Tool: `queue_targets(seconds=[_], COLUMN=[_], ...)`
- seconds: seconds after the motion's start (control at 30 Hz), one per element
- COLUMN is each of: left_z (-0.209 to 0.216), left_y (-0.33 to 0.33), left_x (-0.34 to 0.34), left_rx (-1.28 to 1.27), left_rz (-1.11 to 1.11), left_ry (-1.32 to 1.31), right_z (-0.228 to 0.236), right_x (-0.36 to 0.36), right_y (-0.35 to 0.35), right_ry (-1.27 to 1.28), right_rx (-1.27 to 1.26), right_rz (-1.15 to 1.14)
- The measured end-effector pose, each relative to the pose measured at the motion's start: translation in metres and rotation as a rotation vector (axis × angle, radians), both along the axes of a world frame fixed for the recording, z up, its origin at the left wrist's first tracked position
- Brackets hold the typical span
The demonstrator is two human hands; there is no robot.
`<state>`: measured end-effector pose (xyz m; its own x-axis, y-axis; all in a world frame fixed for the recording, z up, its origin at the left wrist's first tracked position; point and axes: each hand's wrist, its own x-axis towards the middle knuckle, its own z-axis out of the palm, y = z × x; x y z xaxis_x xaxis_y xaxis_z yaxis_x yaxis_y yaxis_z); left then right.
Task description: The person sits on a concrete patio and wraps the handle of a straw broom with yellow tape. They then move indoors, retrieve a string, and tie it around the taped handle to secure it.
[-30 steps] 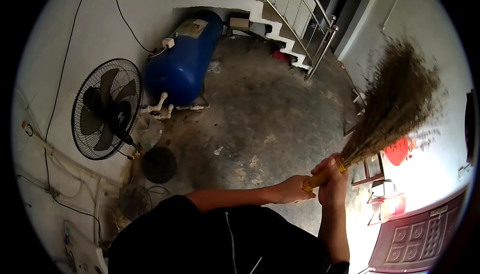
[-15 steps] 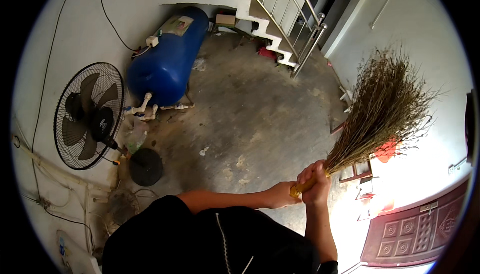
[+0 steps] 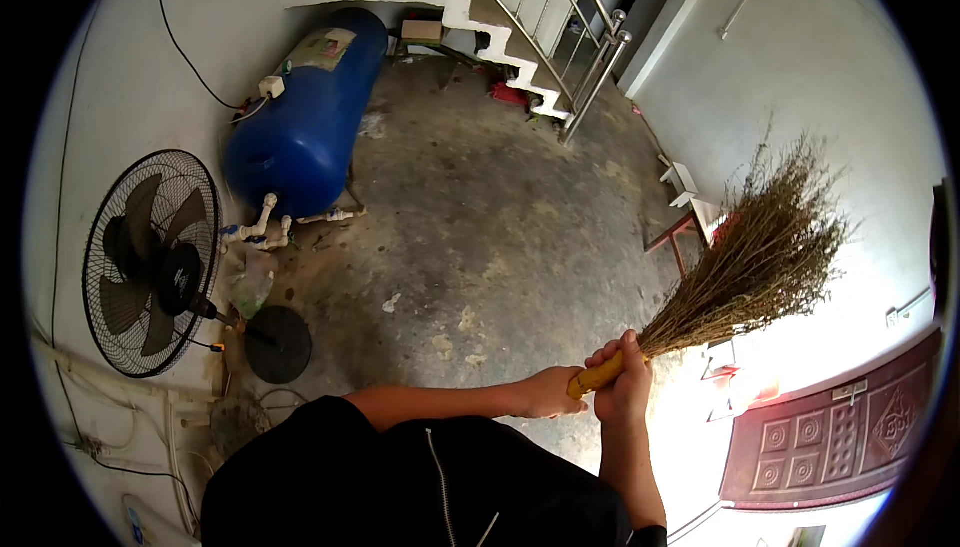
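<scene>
A broom of thin dry brown twigs [image 3: 765, 257] slants up and to the right, raised in front of me. Its short yellow handle [image 3: 597, 377] points back toward my body. My right hand [image 3: 624, 385] is closed round the handle close below the twigs. At the butt end, my left hand [image 3: 545, 393] grips the handle, its fingers partly hidden.
A blue tank [image 3: 300, 127] with white pipes lies along the left wall, near a standing fan [image 3: 155, 262] on a round black base. Stairs with a steel railing [image 3: 600, 67] rise at the back. A wooden stool [image 3: 680, 234] and a dark red door [image 3: 830, 437] are at right.
The broom's twig end has dipped lower, and more of the stool behind it shows. My view has shifted slightly, while both hands keep their hold on the handle.
</scene>
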<state>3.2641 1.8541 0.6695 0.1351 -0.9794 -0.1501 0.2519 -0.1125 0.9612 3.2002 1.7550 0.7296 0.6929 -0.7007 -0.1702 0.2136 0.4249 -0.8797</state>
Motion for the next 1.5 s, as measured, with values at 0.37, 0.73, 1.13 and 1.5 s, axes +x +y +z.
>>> queue_targets(seconds=[0.37, 0.73, 1.13, 1.5], left_z=[-0.010, 0.000, -0.021, -0.033], left_y=[0.001, 0.013, -0.016, -0.099], left_x=[-0.004, 0.042, 0.040, 0.048], left_rx=[-0.070, -0.028, 0.124, 0.230], left_rz=[0.186, -0.198, 0.012, 0.070], left_ry=[-0.162, 0.295, 0.091, 0.080], right_z=[-0.002, -0.014, -0.020, -0.045], right_x=[0.016, 0.039, 0.051, 0.063], right_y=[0.006, -0.009, -0.018, -0.112], right_ry=[-0.037, -0.439, 0.035, -0.086], right_rx=[0.019, 0.021, 0.070, 0.105], right_rz=[0.062, 0.528, 0.097, 0.290])
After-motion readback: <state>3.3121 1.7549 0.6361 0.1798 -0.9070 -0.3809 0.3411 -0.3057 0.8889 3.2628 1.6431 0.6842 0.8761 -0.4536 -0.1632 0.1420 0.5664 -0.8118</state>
